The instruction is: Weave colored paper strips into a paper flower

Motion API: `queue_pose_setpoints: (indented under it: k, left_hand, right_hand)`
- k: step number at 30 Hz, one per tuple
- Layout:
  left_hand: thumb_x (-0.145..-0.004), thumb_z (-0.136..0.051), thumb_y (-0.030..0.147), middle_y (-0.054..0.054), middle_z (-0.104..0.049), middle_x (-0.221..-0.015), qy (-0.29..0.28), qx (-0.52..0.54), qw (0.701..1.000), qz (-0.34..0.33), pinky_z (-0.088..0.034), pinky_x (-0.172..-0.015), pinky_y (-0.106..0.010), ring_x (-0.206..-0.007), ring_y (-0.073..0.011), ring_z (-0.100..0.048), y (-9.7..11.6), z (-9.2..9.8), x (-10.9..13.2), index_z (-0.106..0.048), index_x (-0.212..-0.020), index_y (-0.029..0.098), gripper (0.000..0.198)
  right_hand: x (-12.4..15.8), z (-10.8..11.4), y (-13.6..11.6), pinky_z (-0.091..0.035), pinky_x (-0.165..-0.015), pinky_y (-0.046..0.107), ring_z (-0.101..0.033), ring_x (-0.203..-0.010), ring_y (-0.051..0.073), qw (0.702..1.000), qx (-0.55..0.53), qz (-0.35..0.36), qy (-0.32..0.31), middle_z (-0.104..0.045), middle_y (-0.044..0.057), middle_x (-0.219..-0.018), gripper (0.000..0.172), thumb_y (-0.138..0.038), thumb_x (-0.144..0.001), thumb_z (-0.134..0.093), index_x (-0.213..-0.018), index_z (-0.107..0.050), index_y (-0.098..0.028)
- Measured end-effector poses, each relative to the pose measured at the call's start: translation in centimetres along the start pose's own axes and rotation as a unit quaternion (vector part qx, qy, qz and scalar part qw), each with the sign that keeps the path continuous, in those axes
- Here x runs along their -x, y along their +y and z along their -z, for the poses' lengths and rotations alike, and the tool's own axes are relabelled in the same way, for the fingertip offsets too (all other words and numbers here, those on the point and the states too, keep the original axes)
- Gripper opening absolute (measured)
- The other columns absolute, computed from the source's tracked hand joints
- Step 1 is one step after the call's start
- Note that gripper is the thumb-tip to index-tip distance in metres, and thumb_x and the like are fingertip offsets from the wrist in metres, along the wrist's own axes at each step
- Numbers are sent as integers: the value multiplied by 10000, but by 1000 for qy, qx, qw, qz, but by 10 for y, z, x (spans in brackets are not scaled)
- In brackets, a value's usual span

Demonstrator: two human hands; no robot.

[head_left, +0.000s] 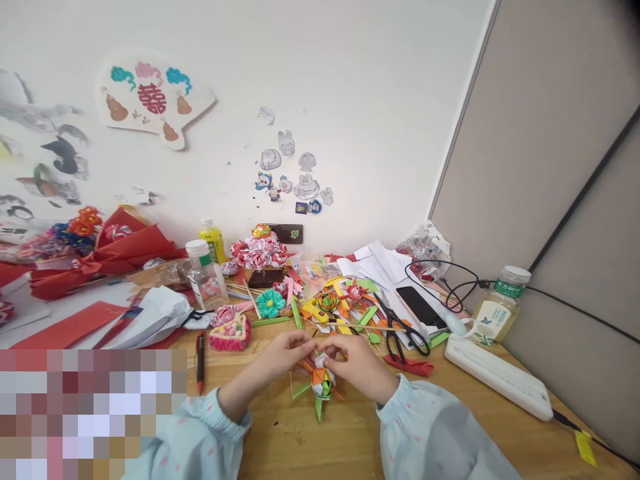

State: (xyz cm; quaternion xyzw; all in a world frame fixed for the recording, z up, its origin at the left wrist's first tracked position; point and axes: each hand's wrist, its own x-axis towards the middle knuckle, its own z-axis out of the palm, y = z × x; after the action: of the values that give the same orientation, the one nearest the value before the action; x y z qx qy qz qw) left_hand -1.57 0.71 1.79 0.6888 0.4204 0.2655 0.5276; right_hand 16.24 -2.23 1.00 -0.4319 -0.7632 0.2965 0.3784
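Both hands meet over the front middle of the table, pinching a folded paper flower [323,383] of orange, green and white strips. My left hand [285,350] has its fingertips closed at the flower's upper left edge, near an orange strip. On the other side, my right hand [357,363] pinches by the white paper at the top. Green strip ends hang down from the flower and stick out to the left. My fingers hide part of its upper edge.
Black-handled scissors [405,333], a phone [419,305] and loose coloured paper strips [345,310] lie just beyond my hands. To the right are a white power strip [497,377] and a bottle [500,307]. A pen [201,363] and a heart-shaped box [230,332] lie left.
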Motion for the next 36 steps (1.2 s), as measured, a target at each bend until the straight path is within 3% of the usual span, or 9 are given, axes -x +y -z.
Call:
queue_pose_setpoints:
  k: [3,6,10,19,24,27,36]
  left_hand:
    - [-695,-609,473,-36,-688,-798,-32,41,998,24,-482,-610,-277,-702,-175,-642,-1,4,1,-622,-858,150,362]
    - [-591,-716,449,-14,-664,-684,-58,62,996,30,-472,-611,-274,-666,-169,-630,-7,5,-2,-613,-751,140,363]
    - [-572,-722,473,20,-606,-628,-63,77,995,21,-441,-587,-251,-620,-137,-581,-14,2,-6,-576,-712,147,384]
    - [-608,-687,467,66,-494,-577,-31,71,997,13,-379,-534,-230,-549,-105,-476,-10,0,-2,-516,-665,168,349]
    - [-597,-703,413,59,-518,-590,-13,59,998,-1,-359,-541,-226,-562,-106,-474,-10,-1,-4,-527,-658,162,313]
    - [-598,-701,423,60,-507,-595,-4,58,998,-13,-346,-549,-224,-565,-99,-454,-8,-1,-4,-534,-651,158,317]
    - [-571,-712,517,70,-467,-566,12,84,996,-38,-330,-540,-220,-542,-87,-416,-5,0,-4,-523,-630,164,404]
  right_hand:
    - [0,-1,2,-418,-658,217,-585,-723,142,1000,-3,2,-6,-669,-2,-761,159,-77,-716,-612,-784,-700,-192]
    - [0,-3,6,-423,-667,226,-593,-730,149,1000,-8,3,-20,-674,5,-753,144,-74,-713,-624,-744,-704,-189]
    - [1,-3,7,-428,-681,236,-598,-733,150,999,-10,26,-35,-680,6,-752,149,-76,-723,-624,-756,-706,-196]
    - [1,10,4,-449,-724,275,-596,-748,160,989,-7,138,-55,-689,16,-752,162,-104,-761,-578,-754,-701,-210]
    - [4,12,2,-436,-816,283,-579,-876,164,985,25,145,-93,-668,34,-901,449,45,-646,-438,-946,-669,-197]
    - [5,8,2,-429,-847,299,-560,-936,172,981,18,164,-98,-639,64,-957,474,39,-620,-404,-958,-655,-178]
    - [3,7,10,-443,-734,305,-552,-791,173,974,39,215,-65,-628,42,-787,464,21,-629,-371,-898,-673,-207]
